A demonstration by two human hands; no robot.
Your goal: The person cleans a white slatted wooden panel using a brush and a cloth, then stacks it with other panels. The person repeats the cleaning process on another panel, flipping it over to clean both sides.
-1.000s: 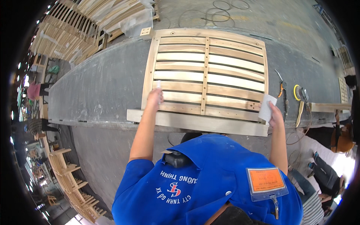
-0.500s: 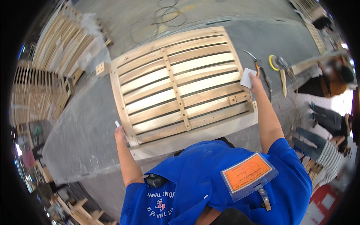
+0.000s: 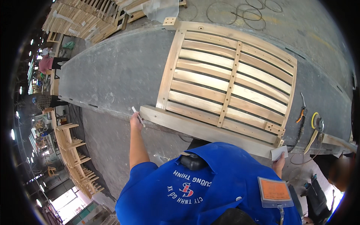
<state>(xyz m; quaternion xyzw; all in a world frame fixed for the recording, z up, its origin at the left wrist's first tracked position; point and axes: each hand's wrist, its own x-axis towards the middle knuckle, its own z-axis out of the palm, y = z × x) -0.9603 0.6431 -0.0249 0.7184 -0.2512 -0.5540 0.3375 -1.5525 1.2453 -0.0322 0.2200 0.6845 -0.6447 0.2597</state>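
A slatted wooden panel (image 3: 228, 78), with a drilled cross strip along its middle, lies on the grey table. Along its near side runs a broad pale wooden rail (image 3: 195, 125). My left hand (image 3: 135, 122) is off the rail's left end, closed round a thin white strip (image 3: 138, 116). By the rail's right end my right hand (image 3: 278, 163) grips a pale flat sheet (image 3: 279, 152), perhaps sandpaper. A small drilled wooden block (image 3: 275, 128) sits on the panel's near right corner, and another block (image 3: 170, 23) is at its far left corner.
Right of the panel lie an orange-handled tool (image 3: 300, 115), a round sander with a yellow rim (image 3: 315, 121) and a wooden stick (image 3: 311, 141). The grey table (image 3: 116, 71) stretches left. Wooden frames (image 3: 84, 18) are stacked beyond it. Other people (image 3: 47, 64) stand farther off.
The view has turned, so the panel appears farther right and tilted. My right hand has come from the panel's right side back to the rail's right end. Both hands keep their pieces.
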